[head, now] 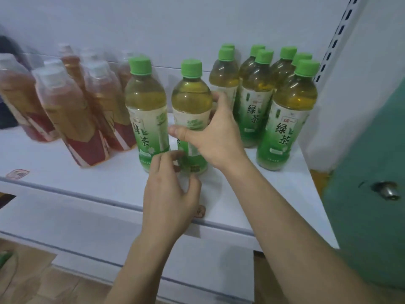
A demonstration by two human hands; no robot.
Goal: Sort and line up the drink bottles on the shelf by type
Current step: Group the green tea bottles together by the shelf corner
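Two green-tea bottles with green caps stand side by side at the middle of the white shelf (pixel 65 172): the left one (pixel 145 102) and the right one (pixel 191 99). My right hand (pixel 210 132) wraps around the right bottle's label, thumb in front and fingers behind. My left hand (pixel 168 189) is low in front of both bottles, its loosely curled fingertips at their bases; whether it grips one is unclear. Several more green-tea bottles (pixel 291 110) stand grouped at the right. Several red-tea bottles with white caps (pixel 70 119) stand at the left, blurred.
A slotted shelf upright (pixel 337 38) rises at the right. Beside it is a green door with a metal knob (pixel 386 190). A small sticker (pixel 17 174) lies on the shelf's front left. A lower shelf (pixel 131 249) and tan floor show below.
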